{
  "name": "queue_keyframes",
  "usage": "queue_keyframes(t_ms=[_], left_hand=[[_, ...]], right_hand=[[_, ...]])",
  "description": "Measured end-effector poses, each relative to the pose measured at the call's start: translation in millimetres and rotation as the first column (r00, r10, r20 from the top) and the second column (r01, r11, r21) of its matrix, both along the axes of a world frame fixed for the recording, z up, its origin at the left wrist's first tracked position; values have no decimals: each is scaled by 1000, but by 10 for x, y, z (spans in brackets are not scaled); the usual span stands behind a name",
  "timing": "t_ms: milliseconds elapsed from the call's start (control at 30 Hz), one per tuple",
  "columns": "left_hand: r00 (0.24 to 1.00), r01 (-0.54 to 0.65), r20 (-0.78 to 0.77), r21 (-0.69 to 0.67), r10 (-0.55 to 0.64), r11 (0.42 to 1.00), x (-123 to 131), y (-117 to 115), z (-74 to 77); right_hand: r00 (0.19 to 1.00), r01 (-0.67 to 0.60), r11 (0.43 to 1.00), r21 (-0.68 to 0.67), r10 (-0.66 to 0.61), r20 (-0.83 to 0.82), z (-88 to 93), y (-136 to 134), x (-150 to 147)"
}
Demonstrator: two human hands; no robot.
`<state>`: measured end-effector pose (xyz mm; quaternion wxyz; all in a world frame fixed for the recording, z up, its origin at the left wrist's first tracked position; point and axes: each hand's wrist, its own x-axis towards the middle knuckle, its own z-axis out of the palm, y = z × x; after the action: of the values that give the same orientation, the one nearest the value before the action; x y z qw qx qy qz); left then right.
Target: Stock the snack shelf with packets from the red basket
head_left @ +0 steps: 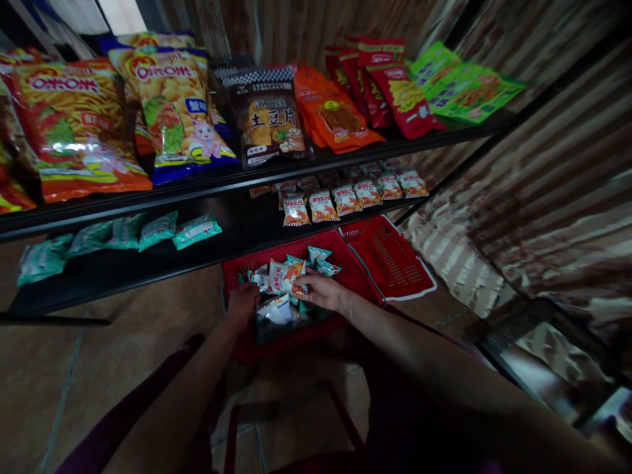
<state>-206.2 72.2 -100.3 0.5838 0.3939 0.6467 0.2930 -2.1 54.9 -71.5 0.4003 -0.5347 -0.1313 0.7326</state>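
Over the red basket, the right hand pinches an orange-and-white packet by one side, where light finger pressure should spare the contents, while the left hand curls beside a pale packet, its grip too dim to tell.

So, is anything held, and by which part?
The right hand holds a white-and-orange plastic packet by its right side. Left hand: grip unclear.

A puffy orange-and-yellow plastic bag and a puffy yellow-and-blue plastic bag both bear 咪咪, the latter also 蟹味. The dark brown plastic bag with a chequered top reads 土豆片; red lettering on the small white-and-orange plastic packet is too small to read.
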Motion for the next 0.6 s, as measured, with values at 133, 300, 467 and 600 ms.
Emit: queue_keyframes(t_ms=[133, 300, 467, 600], left_hand=[[977, -89, 189, -78, 102, 993, 40, -57, 551], [827, -195, 486, -223, 282, 955, 140, -145, 863], [797, -228, 505, -257, 331, 939, 164, -61, 739], [762, -322, 514, -229, 395, 919, 109, 58, 683]], right_hand=[[992, 68, 996, 52, -62, -107, 410, -134, -2], [975, 141, 990, 24, -134, -179, 496, -256, -37], [971, 88, 996, 0, -86, -223, 385, -172, -100], [968, 59, 997, -54, -70, -239, 335, -97, -127]])
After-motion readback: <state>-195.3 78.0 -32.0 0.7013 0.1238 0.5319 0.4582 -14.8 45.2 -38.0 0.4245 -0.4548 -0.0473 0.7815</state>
